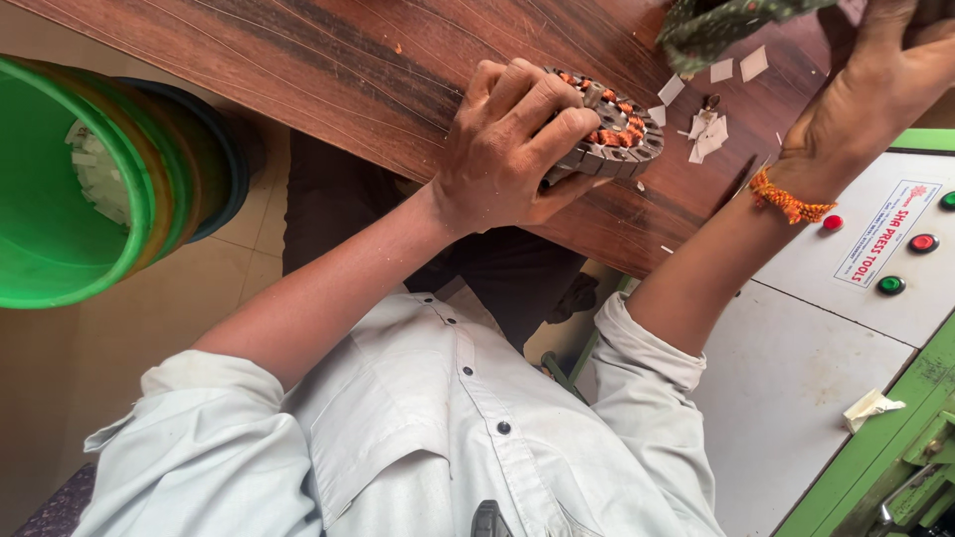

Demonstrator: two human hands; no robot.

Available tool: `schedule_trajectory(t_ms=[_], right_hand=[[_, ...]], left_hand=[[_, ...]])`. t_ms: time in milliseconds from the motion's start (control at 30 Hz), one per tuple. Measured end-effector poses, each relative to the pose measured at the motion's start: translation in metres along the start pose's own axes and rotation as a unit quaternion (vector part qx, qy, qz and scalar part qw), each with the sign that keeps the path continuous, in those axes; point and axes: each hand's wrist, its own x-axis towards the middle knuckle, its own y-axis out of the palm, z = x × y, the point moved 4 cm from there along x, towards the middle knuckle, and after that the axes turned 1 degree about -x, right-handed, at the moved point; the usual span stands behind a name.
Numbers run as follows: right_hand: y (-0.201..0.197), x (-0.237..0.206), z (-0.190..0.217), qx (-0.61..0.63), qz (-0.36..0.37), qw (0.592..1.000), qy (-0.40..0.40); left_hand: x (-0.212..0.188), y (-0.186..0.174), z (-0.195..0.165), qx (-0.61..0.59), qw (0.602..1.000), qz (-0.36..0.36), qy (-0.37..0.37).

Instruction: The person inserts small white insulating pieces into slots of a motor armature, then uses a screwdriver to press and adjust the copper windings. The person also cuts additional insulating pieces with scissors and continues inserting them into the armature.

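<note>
**Left hand clamps a wound stator at the tabletop's near edge**

The left hand (pixel 507 149) lies over a round, grey slotted stator (pixel 612 124) with copper-orange windings showing between its teeth. The fingers curl across the top of it and the thumb presses its near side, so the hand is clenched around it. The stator rests flat on the dark wooden tabletop (pixel 348 70), close to the near edge and towards the right end.

The right hand (pixel 875 89), an orange thread band (pixel 786 199) at its wrist, is raised over the tabletop's far right corner. It touches a dark green patterned cloth (pixel 726 25) at the top of the view; the fingers are cut off there, so I cannot tell whether they grip it.

Small white paper slips (pixel 711 129) lie scattered on the tabletop just beyond the stator, between the two hands. Beside the tabletop's right end sits a white machine panel (pixel 826 328) with red and green buttons and a green frame. Off the left end, below, stand stacked buckets, the green bucket (pixel 60 199) innermost.
</note>
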Motion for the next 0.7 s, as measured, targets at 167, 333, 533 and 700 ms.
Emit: schedule_trajectory(t_ms=[167,333,533,700], right_hand=[[0.015,0.000,0.015,0.032,-0.001,0.999,-0.013],[0.011,-0.013,0.001,0.056,-0.011,0.997,-0.051],[-0.005,-0.025,-0.006,0.058,-0.078,0.992,-0.080],[-0.014,-0.056,0.017,0.091,-0.103,0.986,-0.096]], left_hand=[[0.000,0.005,-0.002,0.011,1.000,-0.018,-0.001],[0.001,0.004,0.001,-0.001,1.000,-0.026,0.001],[0.000,0.006,0.006,-0.014,1.000,-0.022,0.012],[0.006,0.004,0.017,-0.031,0.998,0.002,0.047]])
